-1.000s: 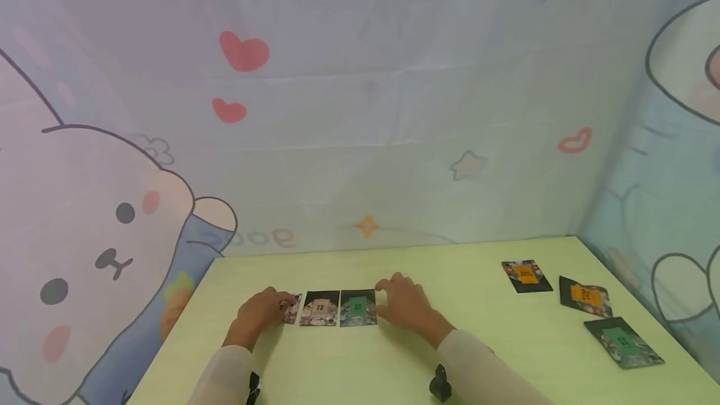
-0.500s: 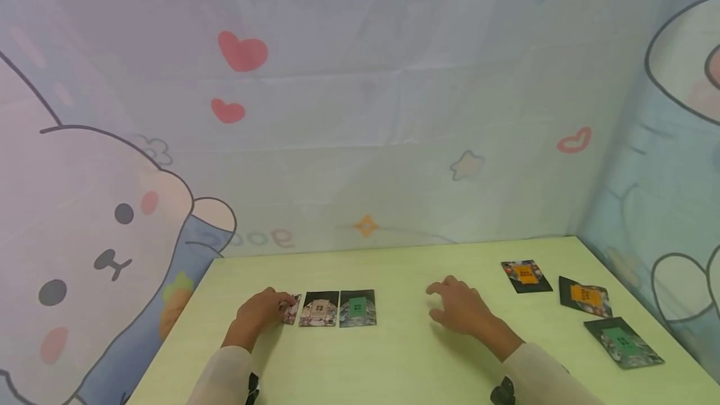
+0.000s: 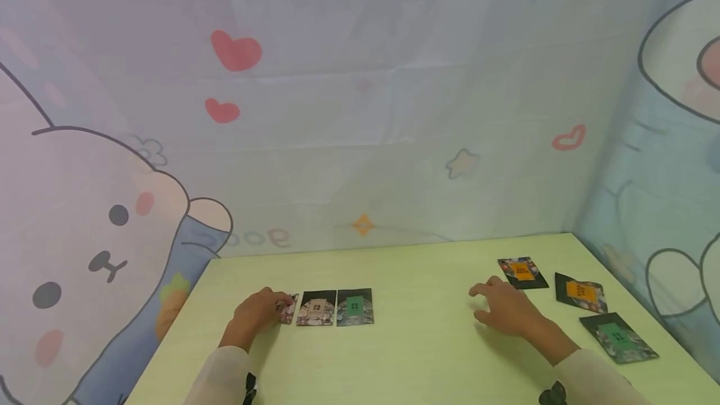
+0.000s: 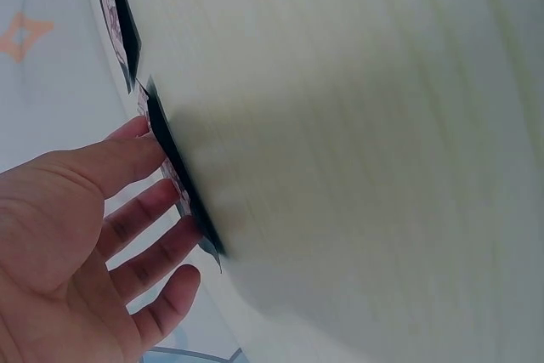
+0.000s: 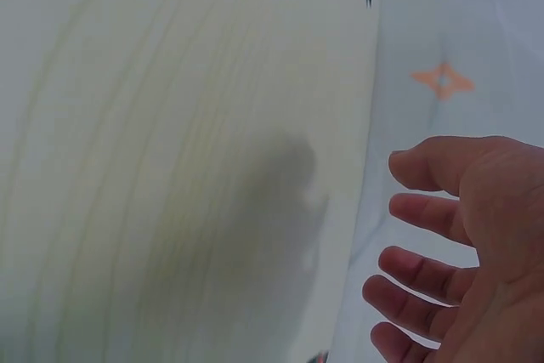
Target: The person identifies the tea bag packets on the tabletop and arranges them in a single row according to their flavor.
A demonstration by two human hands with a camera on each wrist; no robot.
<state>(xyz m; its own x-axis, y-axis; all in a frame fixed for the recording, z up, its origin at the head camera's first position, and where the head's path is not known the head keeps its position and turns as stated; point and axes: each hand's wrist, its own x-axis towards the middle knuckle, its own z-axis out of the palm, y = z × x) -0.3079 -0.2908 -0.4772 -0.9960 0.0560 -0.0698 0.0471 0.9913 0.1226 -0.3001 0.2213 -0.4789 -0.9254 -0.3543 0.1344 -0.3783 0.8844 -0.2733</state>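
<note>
Fingertips of my left hand [image 3: 255, 313] rest on the leftmost flat packet [image 3: 290, 309], pink-patterned and partly hidden by the hand. In the left wrist view, my thumb and fingers touch the upper face of this packet [image 4: 183, 172], which lies on the table. To its right, in a row, are a dark packet with a beige label [image 3: 316, 309] and one with a green label [image 3: 355, 307]. My right hand [image 3: 509, 309] hovers over the table with loosely bent fingers, holding nothing. Just beyond it lies a packet with an orange label [image 3: 522, 272].
Farther right lie another orange-labelled packet [image 3: 581, 292] and a second green-labelled one [image 3: 619, 337], both turned at an angle. The pale yellow-green table [image 3: 416, 342] ends at a cartoon-printed cloth backdrop [image 3: 360, 111] behind and at the sides.
My right hand has left the green-labelled packet in the row and moved right, towards the loose packets. My left hand stays on the leftmost packet. The head view has shifted slightly.
</note>
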